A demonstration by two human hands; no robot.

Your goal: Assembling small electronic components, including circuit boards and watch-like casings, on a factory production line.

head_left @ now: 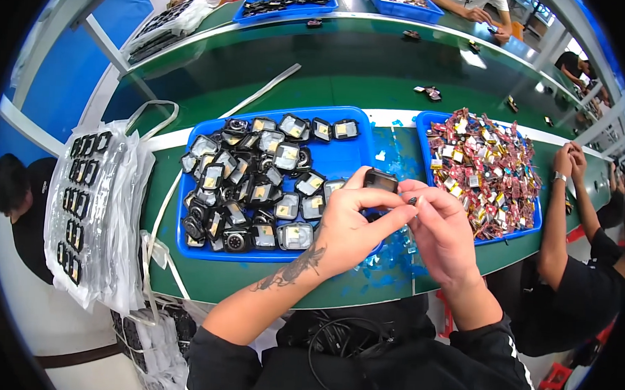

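Note:
My left hand [355, 223] is closed round a dark smartwatch case [381, 180], held upright between thumb and fingers. Close beside it, my right hand [445, 232] pinches a small dark piece [412, 200] too tiny to name, near my left thumb tip. Both hands are raised over the gap between two blue trays. In the left blue tray [360, 145] lie many watch cases [286, 155], black-rimmed with grey insides and yellowish patches. The right blue tray [426, 148] is heaped with small reddish circuit boards [477, 181], with silvery and yellow pieces attached.
Stacked clear plastic trays [92, 206] with black cases stand at the left. Blue film scraps [386, 264] litter the green bench [166, 269]. Beyond the white rail, a green conveyor [360, 64] carries scattered parts. A co-worker's arms [559, 206] are at the right; another person sits opposite.

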